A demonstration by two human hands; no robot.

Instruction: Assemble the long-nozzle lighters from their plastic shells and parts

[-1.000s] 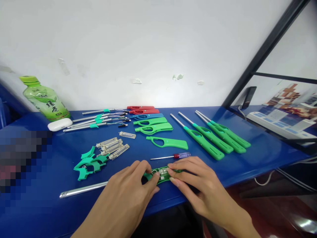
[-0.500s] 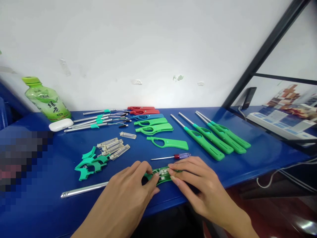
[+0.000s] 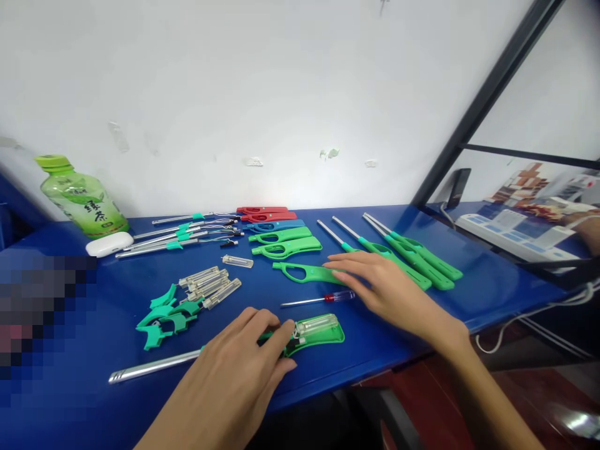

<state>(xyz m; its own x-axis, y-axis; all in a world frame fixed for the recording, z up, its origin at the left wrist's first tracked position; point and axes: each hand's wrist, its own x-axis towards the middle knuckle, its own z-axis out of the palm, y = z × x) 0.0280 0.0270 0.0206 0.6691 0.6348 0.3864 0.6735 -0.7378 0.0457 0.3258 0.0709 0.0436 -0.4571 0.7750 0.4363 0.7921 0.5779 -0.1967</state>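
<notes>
My left hand (image 3: 239, 369) has its thumb and fingers closed on a green lighter handle half (image 3: 340, 334), which lies open side up at the table's front. A clear fuel tank (image 3: 319, 324) sits inside it, and a metal lighter tube (image 3: 154, 366) extends to the left. My left fingers hide the middle of this lighter. Over the right end of a loose green handle half (image 3: 304, 272) is my right hand (image 3: 382, 284), fingers stretched out; whether they touch it I cannot tell. Between the two handle halves lies a screwdriver (image 3: 323, 299).
Left of centre lie several clear fuel tanks (image 3: 210, 287) and green triggers (image 3: 162, 312). Behind are tubes with wires (image 3: 187, 232) and more handle halves (image 3: 285, 246). Several whole green lighters (image 3: 422, 265) lie at right. A tea bottle (image 3: 87, 200) and white case (image 3: 109, 244) stand back left.
My right hand has left the lighter and moved up and right to the loose green handle half, uncovering the fuel tank. My left hand stays on the lighter. The view has shifted slightly.
</notes>
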